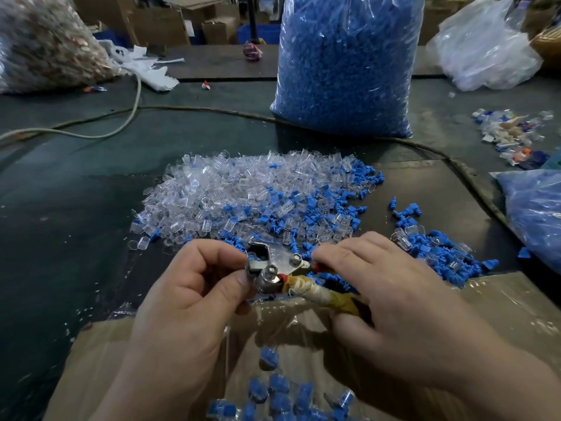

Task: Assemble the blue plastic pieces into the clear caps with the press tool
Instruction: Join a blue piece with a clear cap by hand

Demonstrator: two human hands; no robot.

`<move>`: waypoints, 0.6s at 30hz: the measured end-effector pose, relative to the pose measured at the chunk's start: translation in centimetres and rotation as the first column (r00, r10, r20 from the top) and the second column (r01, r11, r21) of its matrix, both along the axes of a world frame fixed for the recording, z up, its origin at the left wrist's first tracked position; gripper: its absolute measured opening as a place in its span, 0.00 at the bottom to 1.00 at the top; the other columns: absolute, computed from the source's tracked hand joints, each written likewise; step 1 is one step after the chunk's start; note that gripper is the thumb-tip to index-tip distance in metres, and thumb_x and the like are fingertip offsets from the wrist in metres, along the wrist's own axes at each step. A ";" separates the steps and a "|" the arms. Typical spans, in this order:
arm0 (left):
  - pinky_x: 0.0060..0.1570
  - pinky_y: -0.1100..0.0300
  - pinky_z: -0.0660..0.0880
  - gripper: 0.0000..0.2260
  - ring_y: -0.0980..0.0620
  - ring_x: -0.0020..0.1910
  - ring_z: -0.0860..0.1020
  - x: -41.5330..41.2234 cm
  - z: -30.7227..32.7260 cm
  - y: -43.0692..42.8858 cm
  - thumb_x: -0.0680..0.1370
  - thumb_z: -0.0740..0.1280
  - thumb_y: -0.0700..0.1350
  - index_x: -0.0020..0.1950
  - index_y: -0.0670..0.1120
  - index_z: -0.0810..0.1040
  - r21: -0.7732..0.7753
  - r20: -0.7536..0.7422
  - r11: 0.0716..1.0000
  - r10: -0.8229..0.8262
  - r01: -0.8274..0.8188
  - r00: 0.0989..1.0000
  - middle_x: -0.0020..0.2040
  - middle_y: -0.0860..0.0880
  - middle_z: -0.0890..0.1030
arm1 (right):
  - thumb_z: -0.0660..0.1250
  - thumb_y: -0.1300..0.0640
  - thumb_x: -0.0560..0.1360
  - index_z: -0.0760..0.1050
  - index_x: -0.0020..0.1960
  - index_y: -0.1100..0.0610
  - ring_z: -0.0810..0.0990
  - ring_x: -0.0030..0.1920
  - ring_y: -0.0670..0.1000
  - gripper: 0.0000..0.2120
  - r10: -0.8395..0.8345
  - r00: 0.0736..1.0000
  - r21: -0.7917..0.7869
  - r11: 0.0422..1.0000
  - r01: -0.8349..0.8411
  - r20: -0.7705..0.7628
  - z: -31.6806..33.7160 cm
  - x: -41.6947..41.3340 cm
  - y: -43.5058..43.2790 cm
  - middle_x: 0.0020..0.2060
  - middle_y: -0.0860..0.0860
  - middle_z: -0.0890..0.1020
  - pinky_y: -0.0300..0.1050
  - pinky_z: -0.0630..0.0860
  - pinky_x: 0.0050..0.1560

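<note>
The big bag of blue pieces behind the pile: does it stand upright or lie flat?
Upright. The big bag stands on its base on the table; its full sides rise past the picture's top edge.

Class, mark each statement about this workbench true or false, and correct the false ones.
1. The right hand grips the press tool by its handles. True.
2. The tall bag holds clear caps. False: the bag holds blue pieces.
3. The left hand holds the tool's head. True.
4. The box near the person is empty. False: finished pieces lie in it.
</note>
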State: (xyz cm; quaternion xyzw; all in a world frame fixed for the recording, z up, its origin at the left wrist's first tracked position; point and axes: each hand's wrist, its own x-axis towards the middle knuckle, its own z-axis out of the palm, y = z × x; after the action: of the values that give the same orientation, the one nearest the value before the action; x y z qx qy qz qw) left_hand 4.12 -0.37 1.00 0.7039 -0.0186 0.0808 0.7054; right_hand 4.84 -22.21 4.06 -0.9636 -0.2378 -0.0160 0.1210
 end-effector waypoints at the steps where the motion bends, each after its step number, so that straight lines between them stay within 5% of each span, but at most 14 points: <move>1: 0.33 0.65 0.77 0.07 0.52 0.32 0.80 0.0 0.0 0.0 0.66 0.74 0.47 0.42 0.55 0.82 0.008 0.001 1.000 0.002 -0.002 1.000 0.36 0.45 0.83 | 0.53 0.36 0.69 0.64 0.69 0.40 0.70 0.56 0.44 0.29 0.000 1.000 -0.011 1.000 0.000 0.004 0.0 0.0 0.0 0.55 0.36 0.73 0.31 0.64 0.50; 3: 0.33 0.65 0.78 0.10 0.52 0.32 0.80 0.0 0.0 0.0 0.67 0.79 0.43 0.43 0.54 0.82 0.016 0.001 1.000 0.004 -0.004 1.000 0.37 0.44 0.83 | 0.54 0.37 0.69 0.67 0.69 0.42 0.73 0.53 0.46 0.29 -0.004 1.000 -0.026 1.000 0.004 0.018 0.1 0.1 0.1 0.53 0.38 0.76 0.37 0.70 0.52; 6: 0.33 0.65 0.78 0.07 0.52 0.32 0.80 0.0 0.3 0.0 0.67 0.73 0.43 0.42 0.54 0.82 -0.022 0.002 1.000 -0.001 0.001 1.000 0.37 0.44 0.83 | 0.57 0.38 0.69 0.72 0.66 0.45 0.75 0.49 0.46 0.28 -0.011 0.999 -0.022 1.000 0.012 0.040 0.3 0.2 0.3 0.48 0.40 0.78 0.42 0.76 0.50; 11: 0.31 0.67 0.76 0.07 0.55 0.31 0.80 -0.2 0.5 -0.1 0.68 0.70 0.45 0.42 0.57 0.82 0.023 -0.010 0.998 0.059 -0.059 0.998 0.35 0.48 0.83 | 0.57 0.36 0.70 0.72 0.64 0.43 0.74 0.49 0.44 0.26 -0.025 0.999 0.040 0.999 0.024 0.022 0.0 0.0 0.3 0.49 0.37 0.78 0.41 0.74 0.49; 14: 0.27 0.65 0.76 0.13 0.55 0.29 0.79 0.1 0.1 0.2 0.75 0.71 0.38 0.42 0.57 0.81 0.105 -0.064 0.987 0.126 -0.119 0.990 0.33 0.47 0.82 | 0.53 0.32 0.70 0.72 0.64 0.44 0.73 0.48 0.44 0.28 -0.100 0.992 0.008 0.995 0.100 0.071 -0.3 0.3 0.2 0.49 0.38 0.78 0.40 0.72 0.49; 18: 0.25 0.64 0.72 0.12 0.55 0.25 0.75 -0.2 -0.2 0.0 0.74 0.71 0.40 0.41 0.58 0.81 0.278 -0.203 0.959 -0.001 0.059 0.979 0.29 0.48 0.81 | 0.54 0.32 0.70 0.71 0.66 0.45 0.71 0.50 0.48 0.29 -0.151 0.984 -0.125 0.979 0.162 0.097 -0.8 1.4 0.2 0.52 0.43 0.78 0.48 0.72 0.52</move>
State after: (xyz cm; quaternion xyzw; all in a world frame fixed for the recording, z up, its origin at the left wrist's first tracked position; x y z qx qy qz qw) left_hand 3.95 -0.37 0.83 0.8017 0.0303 -0.0048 0.5970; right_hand 6.21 -22.02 3.30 -0.9836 -0.1668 -0.0518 0.0445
